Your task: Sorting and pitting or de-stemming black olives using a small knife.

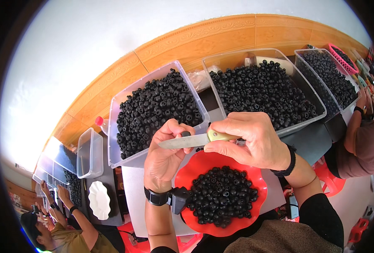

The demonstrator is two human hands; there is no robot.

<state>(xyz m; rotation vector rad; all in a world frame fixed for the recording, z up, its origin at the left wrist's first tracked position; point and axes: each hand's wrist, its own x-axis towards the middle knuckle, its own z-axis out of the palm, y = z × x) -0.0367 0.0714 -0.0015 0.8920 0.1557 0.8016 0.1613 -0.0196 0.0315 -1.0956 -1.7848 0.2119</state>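
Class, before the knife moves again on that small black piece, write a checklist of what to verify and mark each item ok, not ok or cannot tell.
1. Right hand grips the knife by its pale handle: ok.
2. Left hand pinches one black piece at its fingertips: ok.
3. Blade edge clear of the left thumb: cannot tell.
4. Red plate lies under the hands, holding black pieces: ok.
5. Clear bins of pieces stand close ahead: ok.

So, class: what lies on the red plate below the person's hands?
The red plate carries a heap of small black ring-shaped pieces. The heap covers its centre, so whatever is beneath cannot be seen.
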